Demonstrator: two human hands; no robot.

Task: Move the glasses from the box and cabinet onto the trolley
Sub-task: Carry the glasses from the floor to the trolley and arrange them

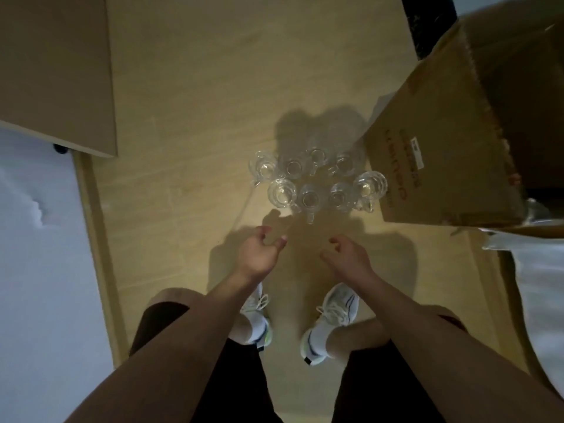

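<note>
Handled glass mugs (317, 183) stand in two touching rows on the wooden floor (189, 96), beside the cardboard box (442, 141). Left hand (259, 254) and right hand (348, 257) hover near them, fingers loosely curled, holding nothing. Risk: lifting one mug may knock its neighbours; feet stand close.

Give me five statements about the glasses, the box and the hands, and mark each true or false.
1. The glasses stand on the floor. True.
2. The left hand grips a glass. False: it holds nothing.
3. The cardboard box lies to the right of the glasses. True.
4. The right hand rests on the box. False: it hangs free near the glasses.
5. The glasses are stacked. False: they stand side by side.
</note>
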